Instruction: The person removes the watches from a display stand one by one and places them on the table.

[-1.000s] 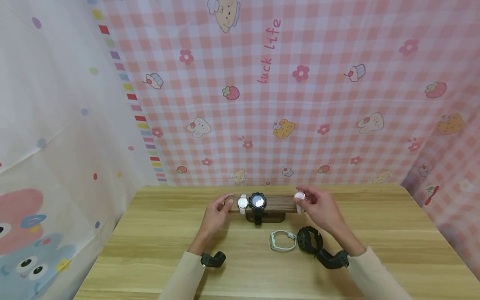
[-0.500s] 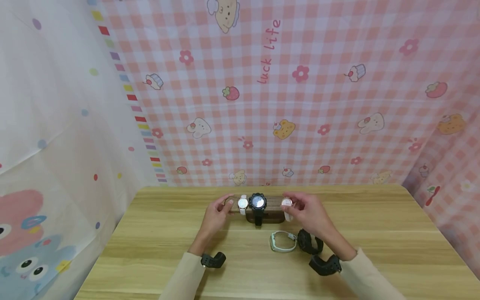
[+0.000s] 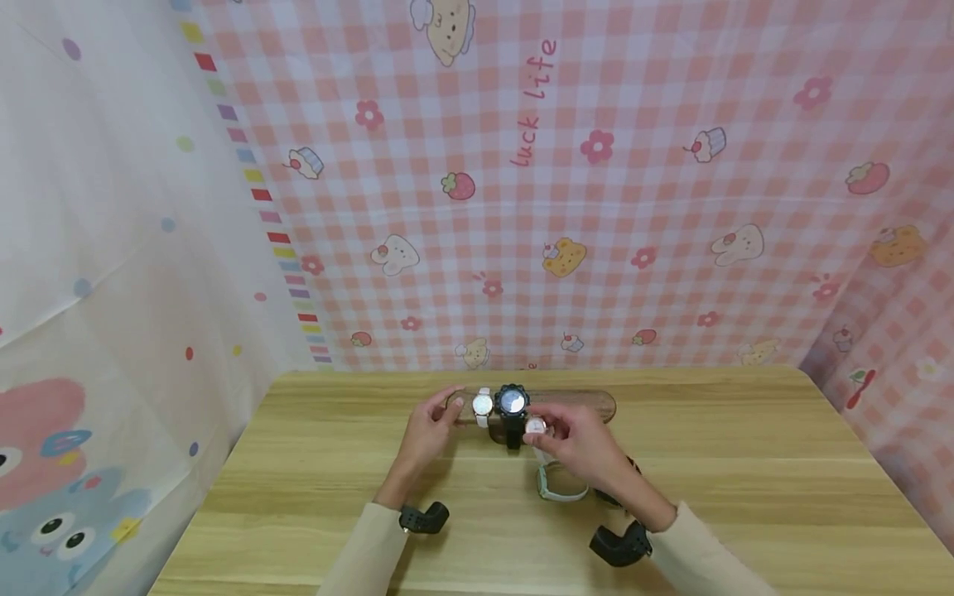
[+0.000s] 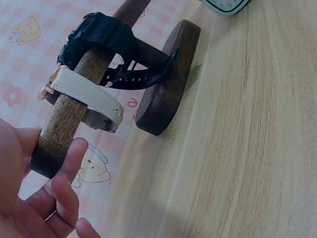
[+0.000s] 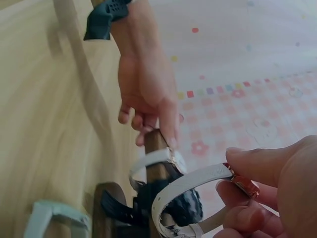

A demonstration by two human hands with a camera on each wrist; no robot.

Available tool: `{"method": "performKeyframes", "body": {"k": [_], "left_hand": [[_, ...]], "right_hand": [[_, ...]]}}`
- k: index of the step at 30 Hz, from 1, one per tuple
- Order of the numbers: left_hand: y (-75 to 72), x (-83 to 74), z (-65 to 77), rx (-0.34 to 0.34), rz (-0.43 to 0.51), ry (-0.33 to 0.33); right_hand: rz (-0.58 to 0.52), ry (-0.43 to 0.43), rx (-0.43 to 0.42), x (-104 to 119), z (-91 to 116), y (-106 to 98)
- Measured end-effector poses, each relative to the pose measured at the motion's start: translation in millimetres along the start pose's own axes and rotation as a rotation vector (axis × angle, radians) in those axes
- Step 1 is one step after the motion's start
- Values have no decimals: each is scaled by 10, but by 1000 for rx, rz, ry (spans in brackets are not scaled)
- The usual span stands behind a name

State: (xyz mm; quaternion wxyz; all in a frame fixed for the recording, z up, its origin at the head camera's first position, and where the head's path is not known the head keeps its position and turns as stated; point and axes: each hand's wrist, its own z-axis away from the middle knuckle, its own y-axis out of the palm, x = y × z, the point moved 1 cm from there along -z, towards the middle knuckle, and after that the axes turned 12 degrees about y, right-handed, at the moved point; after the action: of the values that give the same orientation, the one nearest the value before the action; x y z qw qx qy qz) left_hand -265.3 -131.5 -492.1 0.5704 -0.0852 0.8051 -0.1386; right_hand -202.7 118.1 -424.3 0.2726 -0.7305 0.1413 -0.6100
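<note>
Between the thumb and fingers of the right hand point(image 3: 585, 440): the held watch point(image 3: 535, 425), pinched at its case, lifted above the table point(image 3: 492, 550).
Bar from the right hand: the wooden bar point(image 3: 596, 402) lies just beyond the right hand, long axis running left to right, its bare right end past the knuckles; the held watch seems off it, on the person's side.
Nearer hand: the right, by its grip; the left hand point(image 3: 434, 420) is at the bar's far left end.
Held watch's look: white band closed into a loop, reddish metallic case, pale round dial.
Left hand's hold: thumb and finger on opposite sides of the bar's end.
On the bar, between both hands: 2 watches, a white-banded watch point(image 3: 483, 404) nearer the left hand, then a black watch point(image 3: 513, 401) beside the right fingertips.
Below the right hand: a mint watch point(image 3: 543, 483) on the table.
</note>
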Motion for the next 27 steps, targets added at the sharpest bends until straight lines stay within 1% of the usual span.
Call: {"method": "performKeyframes", "body": {"k": [7, 15, 21, 27], "left_hand": [[3, -2, 3, 2, 13, -3], [1, -5, 8, -4, 13, -6], [-2, -15, 19, 4, 13, 0], [-6, -31, 15, 10, 12, -13]], "right_hand": [[-5, 10, 40, 5, 0, 192], [2, 18, 105, -77, -9, 374], [27, 14, 150, -153, -38, 468], [57, 7, 164, -197, -49, 516]]}}
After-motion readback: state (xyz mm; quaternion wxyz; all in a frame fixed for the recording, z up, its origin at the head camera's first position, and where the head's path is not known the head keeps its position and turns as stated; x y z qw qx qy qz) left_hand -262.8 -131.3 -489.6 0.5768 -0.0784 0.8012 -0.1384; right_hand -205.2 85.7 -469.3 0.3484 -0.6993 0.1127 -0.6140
